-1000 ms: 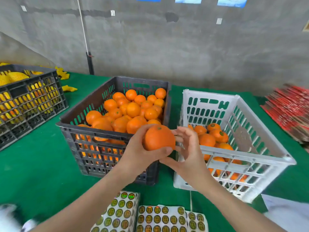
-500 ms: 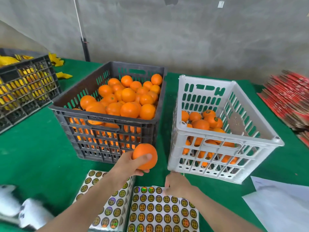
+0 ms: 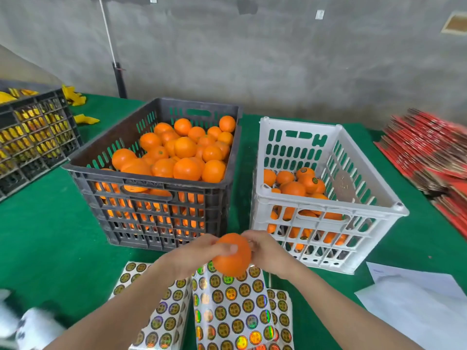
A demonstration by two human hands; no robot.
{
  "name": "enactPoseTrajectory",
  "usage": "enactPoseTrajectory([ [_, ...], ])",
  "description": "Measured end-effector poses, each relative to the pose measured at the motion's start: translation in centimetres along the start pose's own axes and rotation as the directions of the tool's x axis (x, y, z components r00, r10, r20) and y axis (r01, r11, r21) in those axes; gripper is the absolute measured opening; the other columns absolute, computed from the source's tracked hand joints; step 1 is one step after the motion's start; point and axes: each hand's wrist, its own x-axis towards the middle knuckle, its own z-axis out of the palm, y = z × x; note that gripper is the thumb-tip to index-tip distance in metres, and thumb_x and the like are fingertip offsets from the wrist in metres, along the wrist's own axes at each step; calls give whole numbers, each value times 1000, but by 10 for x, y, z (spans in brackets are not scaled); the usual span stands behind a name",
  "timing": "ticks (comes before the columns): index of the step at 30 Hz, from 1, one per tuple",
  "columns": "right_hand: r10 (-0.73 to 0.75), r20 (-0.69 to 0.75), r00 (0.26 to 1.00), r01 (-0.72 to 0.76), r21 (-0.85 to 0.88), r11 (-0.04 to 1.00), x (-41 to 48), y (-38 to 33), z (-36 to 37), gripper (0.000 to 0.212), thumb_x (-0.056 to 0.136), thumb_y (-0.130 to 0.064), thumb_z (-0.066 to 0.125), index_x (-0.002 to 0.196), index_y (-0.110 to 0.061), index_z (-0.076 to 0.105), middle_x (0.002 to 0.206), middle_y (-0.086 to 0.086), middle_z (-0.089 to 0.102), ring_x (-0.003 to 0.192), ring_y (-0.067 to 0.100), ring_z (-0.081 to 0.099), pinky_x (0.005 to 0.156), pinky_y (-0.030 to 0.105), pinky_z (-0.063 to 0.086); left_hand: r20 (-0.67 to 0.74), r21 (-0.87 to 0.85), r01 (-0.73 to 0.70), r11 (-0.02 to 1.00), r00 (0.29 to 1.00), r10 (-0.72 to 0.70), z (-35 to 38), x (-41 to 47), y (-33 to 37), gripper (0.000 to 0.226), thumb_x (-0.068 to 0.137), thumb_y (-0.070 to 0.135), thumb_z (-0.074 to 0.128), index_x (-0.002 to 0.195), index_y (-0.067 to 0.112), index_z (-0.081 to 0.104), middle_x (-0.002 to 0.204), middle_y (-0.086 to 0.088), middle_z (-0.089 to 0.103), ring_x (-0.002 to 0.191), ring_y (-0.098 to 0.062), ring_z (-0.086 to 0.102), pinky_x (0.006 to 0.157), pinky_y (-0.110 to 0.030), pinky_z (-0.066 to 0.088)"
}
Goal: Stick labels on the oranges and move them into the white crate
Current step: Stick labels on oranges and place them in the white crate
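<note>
Your left hand [image 3: 194,256] grips the orange [image 3: 232,261], thumb across its top, just in front of the near left corner of the white crate [image 3: 328,207]. Your right hand [image 3: 267,251] curls its fingers against the orange's other side. Labelled oranges [image 3: 294,188] lie inside the white crate.

Matt green cloth table [image 3: 50,248], slotted plastic white crate [image 3: 326,210], glossy holographic paper label sheets [image 3: 235,306].

We face a bare grey concrete wall [image 3: 278,59], a dark pole [image 3: 120,82] against it, green tabletop [image 3: 45,236] below us
</note>
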Motion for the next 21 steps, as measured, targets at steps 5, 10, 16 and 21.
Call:
enactPoseTrajectory([
  [5,13,-201,980,7,95,995,-15,7,-6,22,76,-2,74,82,-18,62,77,3,62,73,16,60,71,26,51,27,-199,-7,980,1000,12,-14,3,1,116,25,67,86,120,9,53,118,-9,66,111,-21,61,95,-30,48],
  [10,-27,-315,949,47,57,997,-18,-3,0,21,76,0,73,77,-16,61,80,15,63,73,25,60,77,40,53,163,-263,-4,965,985,49,-20,4,2,110,25,70,85,118,21,53,109,5,72,104,-12,66,84,-23,52],
  [16,-288,-339,896,214,-239,947,-28,-5,5,7,83,-10,69,89,-13,69,103,-1,55,104,13,50,90,11,35,110,-335,-10,942,993,49,-19,10,6,107,25,67,87,116,22,55,107,0,72,102,-18,67,85,-29,52],
  [21,-404,-315,859,238,-453,859,-35,-6,7,19,76,-25,77,93,-19,76,99,-2,52,102,15,44,89,9,25,94,-496,37,868,995,12,-20,11,4,113,27,57,92,124,16,52,114,-14,69,102,-28,67,90,-38,49],
])
